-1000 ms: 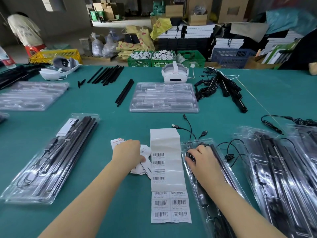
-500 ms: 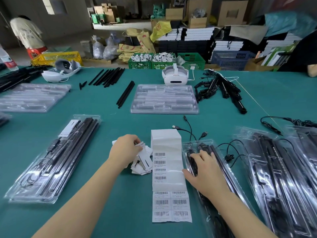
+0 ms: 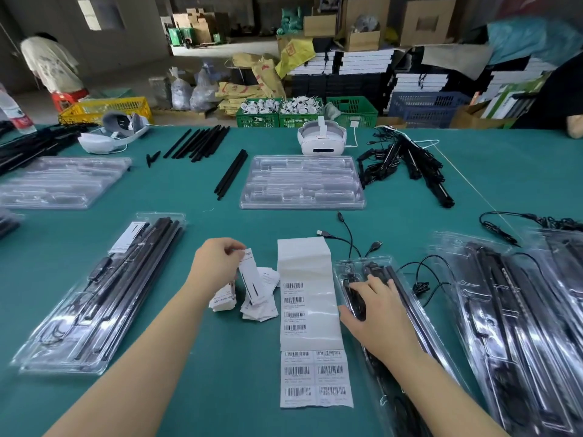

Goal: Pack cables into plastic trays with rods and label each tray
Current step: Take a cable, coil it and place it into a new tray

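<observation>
My left hand (image 3: 217,263) pinches a white printed card (image 3: 252,280) by its top and holds it upright over a small heap of the same cards (image 3: 257,305). To the right lies a long strip of barcode labels (image 3: 310,323) on the green table. My right hand (image 3: 378,313) rests with spread fingers on a clear plastic tray (image 3: 350,266) filled with black rods and cable. A loose black cable (image 3: 347,238) runs out past the tray's far end.
A packed tray (image 3: 104,291) with a card lies at the left; more filled trays (image 3: 511,316) overlap at the right. Empty clear trays (image 3: 303,182) sit mid-table, with loose black rods (image 3: 230,173), a cable bundle (image 3: 407,162) and two white headsets (image 3: 321,140) behind.
My left hand has picked one card off the heap and raised it upright. My right hand slid a little nearer along the tray.
</observation>
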The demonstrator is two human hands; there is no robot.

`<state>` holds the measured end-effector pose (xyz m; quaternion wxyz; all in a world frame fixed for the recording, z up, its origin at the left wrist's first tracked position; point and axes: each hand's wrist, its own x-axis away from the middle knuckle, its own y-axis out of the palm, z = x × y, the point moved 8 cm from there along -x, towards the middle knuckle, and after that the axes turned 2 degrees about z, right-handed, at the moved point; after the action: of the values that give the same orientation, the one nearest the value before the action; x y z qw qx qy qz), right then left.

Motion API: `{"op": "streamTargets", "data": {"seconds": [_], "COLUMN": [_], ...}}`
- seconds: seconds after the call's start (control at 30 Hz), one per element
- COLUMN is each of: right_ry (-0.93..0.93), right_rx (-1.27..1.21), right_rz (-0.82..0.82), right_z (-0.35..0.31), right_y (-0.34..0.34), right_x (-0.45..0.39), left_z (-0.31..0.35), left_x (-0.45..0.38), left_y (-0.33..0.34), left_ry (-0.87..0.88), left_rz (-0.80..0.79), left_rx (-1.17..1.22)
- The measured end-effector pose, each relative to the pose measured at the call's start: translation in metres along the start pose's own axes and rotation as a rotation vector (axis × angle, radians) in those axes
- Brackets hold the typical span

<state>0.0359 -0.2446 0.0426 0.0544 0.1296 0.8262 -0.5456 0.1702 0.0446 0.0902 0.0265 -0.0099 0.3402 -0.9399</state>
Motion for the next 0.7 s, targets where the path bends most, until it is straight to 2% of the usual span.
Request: {"op": "streamTargets", "data": {"seconds": [0.07, 0.17, 0.37, 0.47, 0.7], "right_ry": [0.006, 0.022, 0.037, 0.03, 0.023], "right_rx": [-0.014, -0.026, -0.054, -0.064, -0.083], "right_rz": [0.006, 0.012, 0.019, 0.03, 0.036], "right_z": [0.001, 0.002, 0.004, 0.003, 0.004], "right_y": [0.0, 0.001, 0.002, 0.001, 0.001], "right_x": [0.0, 0.0, -0.001, 0.0, 0.001], "left_z": [0.0, 0.015, 0.043, 0.044, 0.048], "left_x": [0.002, 0.014, 0.053, 0.058, 0.058], "left_y": [-0.003, 0.011, 0.089, 0.118, 0.146], "left_ry": [-0.059, -0.084, -0.032, -0.037, -0.169], "left_rz": [-0.016, -0.123, -0.315, -0.302, -0.329], "left_rx": [0.191, 0.378, 0.279, 0.228, 0.329]}}
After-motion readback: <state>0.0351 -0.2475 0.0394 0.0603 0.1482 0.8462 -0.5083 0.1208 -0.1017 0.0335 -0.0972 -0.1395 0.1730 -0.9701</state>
